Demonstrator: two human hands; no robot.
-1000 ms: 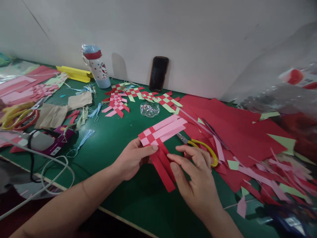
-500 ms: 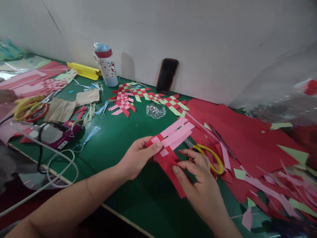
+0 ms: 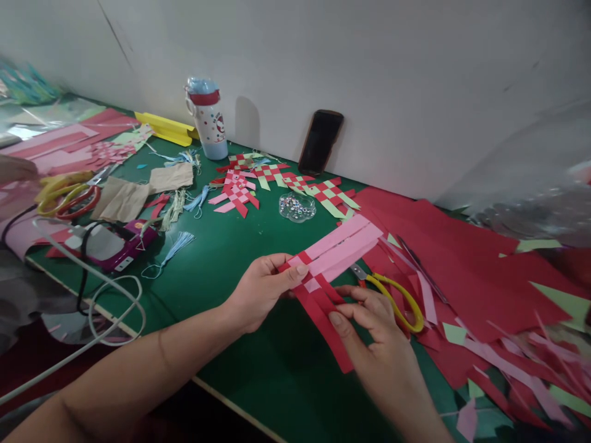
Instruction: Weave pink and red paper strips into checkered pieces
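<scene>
Pink paper strips (image 3: 346,246) and red paper strips (image 3: 325,323) cross each other in a small checkered weave above the green table. My left hand (image 3: 270,280) pinches the woven corner, its thumb on top of a pink square. Lower down, my right hand (image 3: 372,326) grips a red strip between thumb and fingers, holding it a little apart from the neighbouring red strip. Just beyond that hand lie scissors with yellow handles (image 3: 406,307), partly covered by my fingers. A clear dish of small beads or eyes (image 3: 297,207) sits behind the weave.
Finished woven paper pieces (image 3: 330,194) lie near the wall, with a phone (image 3: 322,141) and a bottle (image 3: 210,120) behind. Red sheets (image 3: 462,271) and scraps cover the right side. At left are a purple power strip (image 3: 127,246), tassels (image 3: 178,246) and another person's hand (image 3: 16,169).
The two pink strips now lie closer together, with a narrower gap. My right hand has parted one red strip from the other. The view has shifted slightly.
</scene>
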